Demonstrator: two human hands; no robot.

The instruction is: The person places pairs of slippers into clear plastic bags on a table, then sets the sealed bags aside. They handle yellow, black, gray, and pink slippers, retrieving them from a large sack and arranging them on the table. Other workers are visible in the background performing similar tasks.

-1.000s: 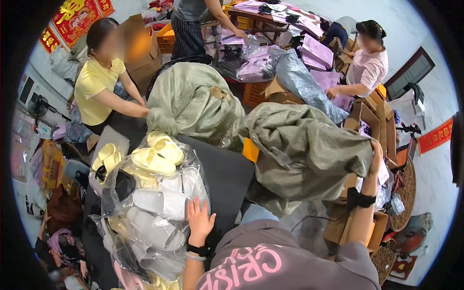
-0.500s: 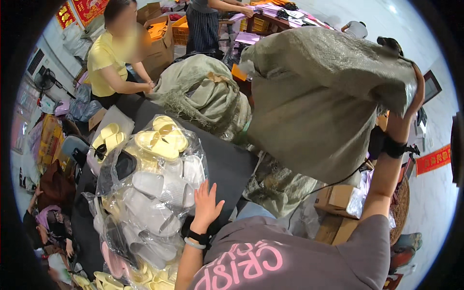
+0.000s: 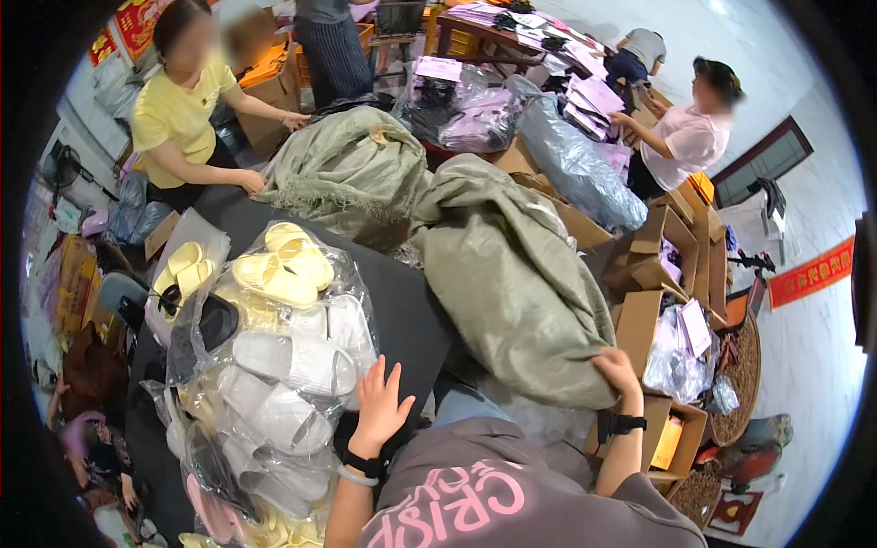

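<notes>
A greyish-green woven sack (image 3: 512,274) droops to the right of the black table (image 3: 411,301). My right hand (image 3: 620,374) is closed on the near right edge of that sack, with the thumb on top. My left hand (image 3: 381,408) has its fingers spread at the right side of a clear plastic bag (image 3: 196,352) full of slippers; whether it presses on the bag is hard to tell. White slippers (image 3: 297,361) and yellow slippers (image 3: 285,267) show through the film, with some black and pink ones.
A co-worker in yellow (image 3: 187,119) at far left touches another woven sack (image 3: 347,164). Someone in a pink shirt (image 3: 694,132) handles purple packets at far right. Open cardboard boxes (image 3: 653,247) line the right side. A large blue-grey plastic bag (image 3: 585,164) lies beyond the sacks.
My right hand has come down and nearer, bringing the raised sack down with it. The co-worker in yellow has spread both arms around the other sack. My left hand has barely moved.
</notes>
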